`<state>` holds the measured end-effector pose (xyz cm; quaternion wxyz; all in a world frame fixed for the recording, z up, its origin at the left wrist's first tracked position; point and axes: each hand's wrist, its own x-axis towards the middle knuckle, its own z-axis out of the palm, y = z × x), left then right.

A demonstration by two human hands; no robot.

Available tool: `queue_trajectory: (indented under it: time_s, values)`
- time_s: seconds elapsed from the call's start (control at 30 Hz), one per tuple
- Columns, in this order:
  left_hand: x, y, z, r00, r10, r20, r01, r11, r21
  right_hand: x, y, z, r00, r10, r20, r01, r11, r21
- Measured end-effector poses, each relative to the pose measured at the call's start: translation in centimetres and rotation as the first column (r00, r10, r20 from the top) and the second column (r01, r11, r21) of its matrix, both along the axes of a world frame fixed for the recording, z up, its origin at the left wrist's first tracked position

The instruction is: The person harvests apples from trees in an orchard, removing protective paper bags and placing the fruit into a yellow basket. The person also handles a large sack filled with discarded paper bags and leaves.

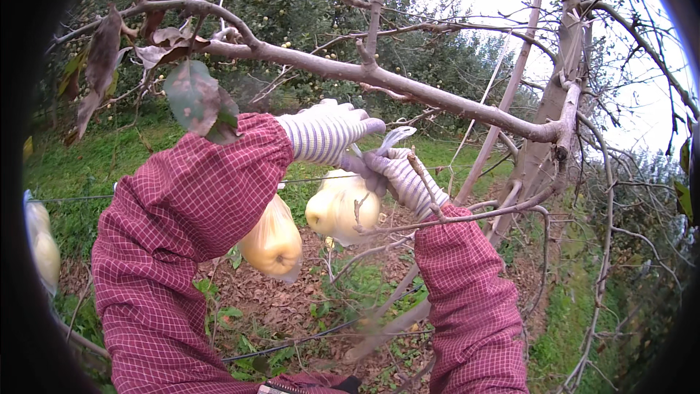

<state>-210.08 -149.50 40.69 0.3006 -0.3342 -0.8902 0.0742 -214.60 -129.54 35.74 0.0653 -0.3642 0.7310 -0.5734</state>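
Both my hands wear striped knit gloves with purple-grey fingertips. My left hand (328,130) pinches a thin strip of a clear plastic bag, just under the thick bare branch (333,68). Close beside it, my right hand (403,178) grips the bag's gathered neck, and a twisted white end (398,135) sticks up above the fingers. Below the hands hangs this plastic bag (345,210) with pale yellow apples inside. A second clear bag (273,241) holding a yellow-orange apple hangs to its left, partly behind my left sleeve.
A dark wire (82,198) runs across behind my hands. Thin twigs (424,175) cross in front of my right wrist. The trunk (538,137) and a leaning pole (500,104) stand right. Another filled bag (44,249) hangs far left. Withered leaves (191,96) droop at upper left.
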Motion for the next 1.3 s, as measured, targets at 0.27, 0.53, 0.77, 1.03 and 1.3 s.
queue_trajectory:
  time_s: [0.27, 0.53, 0.77, 1.03, 1.3]
  values:
    - [1.3, 0.6, -0.4, 0.992, 0.126, -0.002, -0.123, 0.965, -0.231, 0.1, 0.0, -0.3, 0.986, 0.023, 0.163, -0.008, 0.996, -0.087]
    - [1.5, 0.6, -1.1, 0.965, -0.039, 0.258, 0.076, 0.988, -0.135, 0.1, 0.5, -0.5, 0.998, 0.067, 0.017, -0.067, 0.997, -0.035]
    - [-0.2, -1.5, -1.5, 0.759, -0.232, 0.608, 0.067, 0.957, 0.281, 0.4, 0.5, -0.3, 0.976, 0.035, -0.215, -0.022, 0.998, 0.065]
    - [-2.2, -2.1, -1.1, 0.661, -0.387, 0.642, -0.211, 0.726, 0.655, -0.4, -0.1, -1.1, 0.854, -0.129, -0.504, 0.175, 0.984, 0.045]
    - [-4.0, 0.2, -3.0, 0.577, -0.497, 0.649, -0.096, 0.748, 0.657, 0.3, -1.8, -1.4, 0.456, -0.312, -0.834, 0.434, 0.896, -0.098]
